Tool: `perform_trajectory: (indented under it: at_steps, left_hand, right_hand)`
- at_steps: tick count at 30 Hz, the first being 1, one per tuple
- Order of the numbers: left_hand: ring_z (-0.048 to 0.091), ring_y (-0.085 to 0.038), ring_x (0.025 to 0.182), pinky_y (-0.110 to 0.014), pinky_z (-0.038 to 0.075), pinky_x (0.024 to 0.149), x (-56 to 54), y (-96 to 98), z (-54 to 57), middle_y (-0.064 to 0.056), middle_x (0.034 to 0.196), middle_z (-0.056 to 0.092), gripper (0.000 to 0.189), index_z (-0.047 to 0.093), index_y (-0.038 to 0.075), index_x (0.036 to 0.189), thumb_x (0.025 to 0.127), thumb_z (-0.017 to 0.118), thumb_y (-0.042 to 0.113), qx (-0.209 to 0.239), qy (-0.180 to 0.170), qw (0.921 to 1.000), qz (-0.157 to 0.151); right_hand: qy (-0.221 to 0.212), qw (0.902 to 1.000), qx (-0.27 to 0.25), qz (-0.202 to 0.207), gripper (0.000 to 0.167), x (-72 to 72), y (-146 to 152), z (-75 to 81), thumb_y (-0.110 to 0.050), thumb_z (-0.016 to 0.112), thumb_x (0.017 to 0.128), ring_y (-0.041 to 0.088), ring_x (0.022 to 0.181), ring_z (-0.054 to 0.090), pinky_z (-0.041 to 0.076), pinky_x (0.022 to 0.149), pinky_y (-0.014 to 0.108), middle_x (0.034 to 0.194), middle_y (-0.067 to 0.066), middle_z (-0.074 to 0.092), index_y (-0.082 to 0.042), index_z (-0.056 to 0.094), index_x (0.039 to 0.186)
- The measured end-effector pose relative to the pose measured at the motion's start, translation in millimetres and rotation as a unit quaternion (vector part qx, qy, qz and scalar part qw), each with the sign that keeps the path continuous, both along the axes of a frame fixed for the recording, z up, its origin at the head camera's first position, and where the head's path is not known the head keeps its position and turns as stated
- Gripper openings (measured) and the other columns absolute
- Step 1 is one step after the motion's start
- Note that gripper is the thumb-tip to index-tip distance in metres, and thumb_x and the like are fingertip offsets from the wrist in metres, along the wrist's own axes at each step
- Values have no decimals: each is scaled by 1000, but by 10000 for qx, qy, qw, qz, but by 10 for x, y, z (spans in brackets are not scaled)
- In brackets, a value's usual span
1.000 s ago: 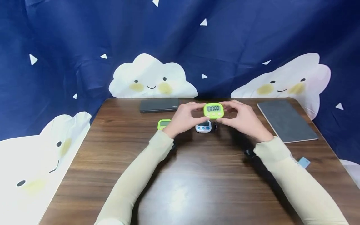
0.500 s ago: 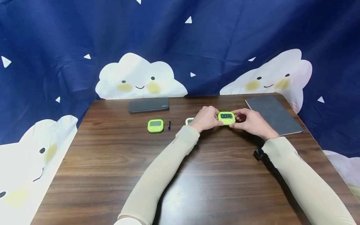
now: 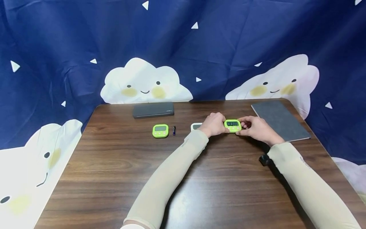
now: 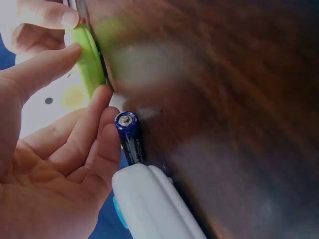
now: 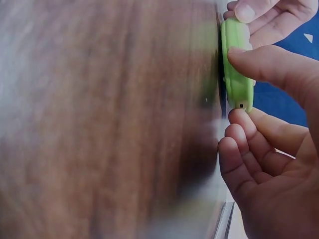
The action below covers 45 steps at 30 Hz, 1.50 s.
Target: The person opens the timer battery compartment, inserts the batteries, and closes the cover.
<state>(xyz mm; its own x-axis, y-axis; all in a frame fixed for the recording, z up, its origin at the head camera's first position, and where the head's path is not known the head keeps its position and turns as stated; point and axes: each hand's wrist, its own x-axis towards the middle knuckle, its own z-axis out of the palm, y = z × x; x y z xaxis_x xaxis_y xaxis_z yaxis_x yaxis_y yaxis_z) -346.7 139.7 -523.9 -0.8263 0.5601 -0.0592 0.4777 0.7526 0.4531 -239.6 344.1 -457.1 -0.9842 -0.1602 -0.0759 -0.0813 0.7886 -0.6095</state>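
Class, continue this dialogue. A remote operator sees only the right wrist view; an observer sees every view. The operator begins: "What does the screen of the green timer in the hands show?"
Observer: Digits, apparently all zeros, on the held green timer, by the head view.
Operator: What else is near the left hand?
Observer: The left wrist view shows a blue battery close to the white timer.
Operator: Is there another green timer?
Observer: Yes, the head view shows a second green timer on the table.

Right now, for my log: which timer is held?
The rightmost green timer: the left hand and right hand pinch it. The other green timer lies untouched farther left; the white timer differs in colour.
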Motion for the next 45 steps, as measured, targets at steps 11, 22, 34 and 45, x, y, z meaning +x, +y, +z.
perform_trajectory:
  at_steps: [11,22,34,45]
  left_hand:
    - [73,-14,92,-25,60,85,476,-221,621,5,105,81,36,85,17,113,90,95,42,-86,-136,9997,190]
    - [78,-23,124,-36,60,114,353,-1325,1111,-7,128,84,56,75,4,142,98,87,35,621,-109,9978,183]
    - [75,-29,132,-45,61,115,558,-2122,978,-12,140,80,57,73,4,144,98,86,34,987,-150,9945,313]
    - [77,-24,129,-38,59,117,609,-1881,863,-12,137,81,56,75,2,140,93,88,30,511,-56,9987,-70]
  right_hand:
    - [-145,9999,-63,68,64,5,-39,-6,-31,94,92,16,98,62,48,79,18,113,11,73,0,70,142]
    - [267,9994,-186,-91,67,-10,-114,257,-38,90,97,24,109,72,50,84,10,130,21,78,0,69,147]
    - [415,9941,-836,545,64,-124,-946,260,-24,94,92,35,128,71,54,115,57,138,19,77,-4,69,148]
    - [176,9921,-844,909,71,-168,-1249,-11,-19,96,89,36,130,64,51,117,55,143,17,70,-2,66,151]
